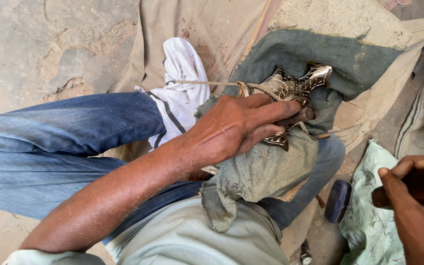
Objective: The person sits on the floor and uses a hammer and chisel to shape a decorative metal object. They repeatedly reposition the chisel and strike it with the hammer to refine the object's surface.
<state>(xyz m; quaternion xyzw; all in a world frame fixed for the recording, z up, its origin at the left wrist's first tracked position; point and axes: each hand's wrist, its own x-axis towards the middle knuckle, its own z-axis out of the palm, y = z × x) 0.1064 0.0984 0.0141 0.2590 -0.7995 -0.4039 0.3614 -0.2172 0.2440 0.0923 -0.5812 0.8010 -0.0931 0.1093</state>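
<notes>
Entry: the ornate metal piece [290, 91], shiny and leaf-shaped with scalloped edges, lies on a grey-green cloth [266, 167] draped over the person's knee. The left hand [236, 125] presses down on it from above, fingers [276, 110] extended flat across its middle and lower part, pinning rather than clenching. A thin cord [202, 83] runs from the piece's left end over a white striped rag [180, 93].

The right hand [418, 206] sits at the lower right edge of the view, well apart from the piece, fingers curled tight around a dark handle [418, 189]; the working end is out of view, so the tool's kind cannot be told.

Progress, as a judgement: the visible upper part of the piece already gleams, so the surface work looks well along; the part under the fingers is hidden, state unknown. The tool is not on the metal at this moment.

Room: the cloth's upper edge meets a rough stone block [339, 19]. Open ground [50, 44] lies on the left beyond the jeans [65, 142]. On the right, a pale printed cloth [369, 216] and a dark blue object [338, 200] crowd the gap between knee and right hand
</notes>
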